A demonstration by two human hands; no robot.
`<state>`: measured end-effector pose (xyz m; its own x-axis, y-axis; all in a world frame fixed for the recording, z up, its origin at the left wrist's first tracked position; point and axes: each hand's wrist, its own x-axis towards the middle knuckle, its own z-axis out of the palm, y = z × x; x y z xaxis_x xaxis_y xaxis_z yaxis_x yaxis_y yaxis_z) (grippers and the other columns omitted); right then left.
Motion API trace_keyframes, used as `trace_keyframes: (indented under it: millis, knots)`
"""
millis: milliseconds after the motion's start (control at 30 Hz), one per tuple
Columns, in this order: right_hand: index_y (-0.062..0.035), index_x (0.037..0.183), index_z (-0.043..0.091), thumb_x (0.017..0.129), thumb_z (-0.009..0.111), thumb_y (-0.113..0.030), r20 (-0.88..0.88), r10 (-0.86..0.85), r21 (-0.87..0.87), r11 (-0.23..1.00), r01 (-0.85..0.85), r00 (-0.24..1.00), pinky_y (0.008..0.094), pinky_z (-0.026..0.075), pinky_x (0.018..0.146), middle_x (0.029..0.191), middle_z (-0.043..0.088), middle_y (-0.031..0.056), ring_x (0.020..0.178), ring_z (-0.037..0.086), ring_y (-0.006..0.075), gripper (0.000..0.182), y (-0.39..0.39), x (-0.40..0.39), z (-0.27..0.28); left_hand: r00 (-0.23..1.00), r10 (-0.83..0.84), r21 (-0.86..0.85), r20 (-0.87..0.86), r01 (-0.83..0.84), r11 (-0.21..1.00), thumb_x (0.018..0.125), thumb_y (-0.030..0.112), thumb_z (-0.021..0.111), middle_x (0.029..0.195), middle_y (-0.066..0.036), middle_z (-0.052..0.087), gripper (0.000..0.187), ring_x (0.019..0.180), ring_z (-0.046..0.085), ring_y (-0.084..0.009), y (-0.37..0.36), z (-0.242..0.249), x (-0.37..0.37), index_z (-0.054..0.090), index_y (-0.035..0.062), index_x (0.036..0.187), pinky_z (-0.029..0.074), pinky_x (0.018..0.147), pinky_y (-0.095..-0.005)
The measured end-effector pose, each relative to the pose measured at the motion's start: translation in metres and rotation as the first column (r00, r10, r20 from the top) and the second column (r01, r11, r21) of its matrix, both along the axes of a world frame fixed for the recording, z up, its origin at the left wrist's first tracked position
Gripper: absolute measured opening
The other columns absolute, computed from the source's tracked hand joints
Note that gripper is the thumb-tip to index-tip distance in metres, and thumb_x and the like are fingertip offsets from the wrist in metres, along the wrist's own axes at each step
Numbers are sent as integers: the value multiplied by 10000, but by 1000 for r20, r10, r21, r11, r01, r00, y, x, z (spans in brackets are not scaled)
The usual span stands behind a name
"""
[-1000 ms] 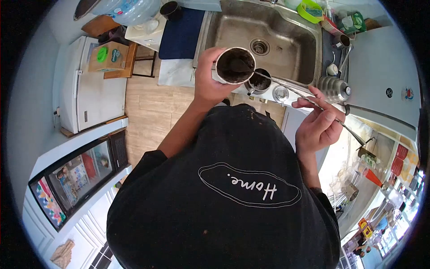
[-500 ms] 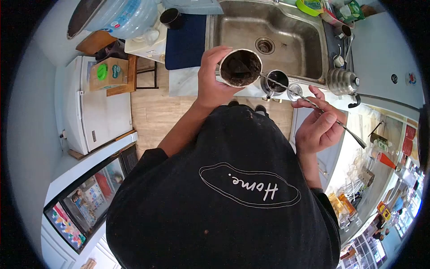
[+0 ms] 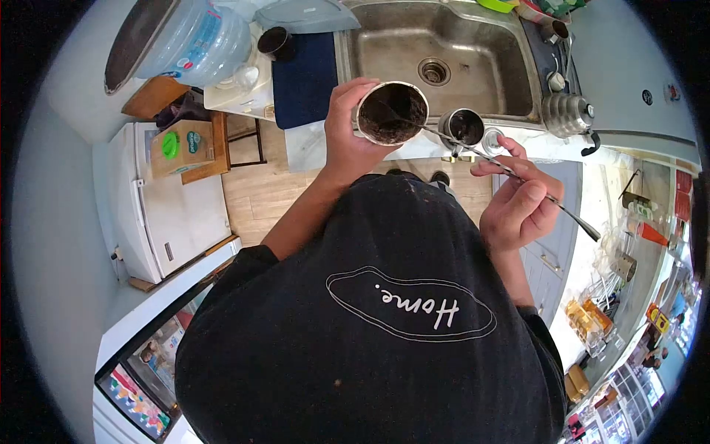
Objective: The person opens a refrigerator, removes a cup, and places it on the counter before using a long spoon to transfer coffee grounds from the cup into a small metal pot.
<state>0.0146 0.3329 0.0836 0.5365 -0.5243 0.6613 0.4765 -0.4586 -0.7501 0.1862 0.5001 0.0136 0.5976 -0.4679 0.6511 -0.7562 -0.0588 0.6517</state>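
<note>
My left hand [image 3: 349,127] is wrapped around a pale-rimmed cup [image 3: 386,143], tilted so that its opening faces me. Dark brown, crumbly stuff [image 3: 392,118] coats the inside. Between the thumb and fingers of my right hand [image 3: 521,203] is a long bar spoon [image 3: 484,155] with a twisted handle; its far end reaches into the cup, where the tip is hard to make out. Just right of the cup, a small metal pitcher [image 3: 451,117] with dark contents stands on the counter. Beside it is a small clear glass [image 3: 492,139], close to my right fingertips.
Behind the hands is a steel sink [image 3: 481,89]. A dark blue mat [image 3: 305,89] and a black cup [image 3: 275,43] lie to its left. On the right stand a ribbed metal kettle [image 3: 566,115] and some utensils [image 3: 556,78]. A large water bottle [image 3: 211,44] is at upper left.
The spoon's end has gone further into the cup, and my right hand has shifted slightly left. My left hand still holds the cup. The whole view has turned a little.
</note>
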Motion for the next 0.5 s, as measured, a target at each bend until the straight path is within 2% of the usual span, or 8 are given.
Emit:
trace_keyframes:
  millis: [133, 233, 333, 500]
  knots:
    - [-14, 1097, 490, 1123, 384, -227, -2, -20, 30, 999, 20, 1000, 615, 517, 988, 773, 700, 176, 652, 729, 266, 239, 6, 2, 0, 1000, -9, -4, -8, 9, 1000, 607, 126, 1024, 1317, -158, 571, 963, 1213, 599, -288, 2, -5, 1, 444, 81, 1375, 517, 1028, -402]
    - [-10, 1089, 486, 1124, 363, -223, -2, 7, 64, 998, -7, 1000, 615, 509, 1005, 819, 703, 202, 630, 716, 268, 248, 7, 2, 0, 1000, -8, -28, -21, 7, 1000, 610, 129, 1023, 1307, -153, 579, 934, 1207, 607, -286, 4, -3, 2, 476, 72, 1364, 521, 1024, -399]
    - [-1, 1085, 480, 1127, 354, -244, -14, -2, 177, 984, 5, 1000, 612, 502, 1021, 876, 699, 240, 619, 705, 272, 277, 9, 2, 1, 998, -10, -6, -64, 10, 1000, 620, 128, 1017, 1299, -144, 589, 885, 1193, 624, -280, 6, -4, 3, 518, 64, 1348, 524, 1022, -394]
    - [8, 1068, 483, 1137, 359, -251, -51, -56, 388, 919, 71, 997, 547, 562, 942, 899, 687, 278, 626, 700, 303, 295, 7, 3, 6, 989, -34, 46, -146, 41, 998, 630, 122, 1003, 1295, -136, 607, 854, 1187, 639, -267, 10, -9, 5, 540, 59, 1345, 527, 1019, -383]
